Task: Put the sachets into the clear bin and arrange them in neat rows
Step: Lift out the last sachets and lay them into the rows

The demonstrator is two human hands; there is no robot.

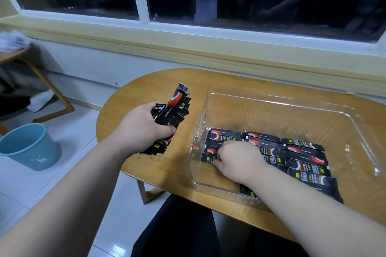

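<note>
We get in through the open top of the bin [271, 98]: far floor bare, sachets [305, 165] cover most of the near half.

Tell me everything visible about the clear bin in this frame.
The clear bin is a rectangular see-through plastic tub with rounded corners and a flared rim, no lid. It stands upright on the wooden table. Black sachets lie flat in rows on its floor; the right hand reaches inside, pinching one.

Head view — forward and down, close over table [129, 98]
</note>
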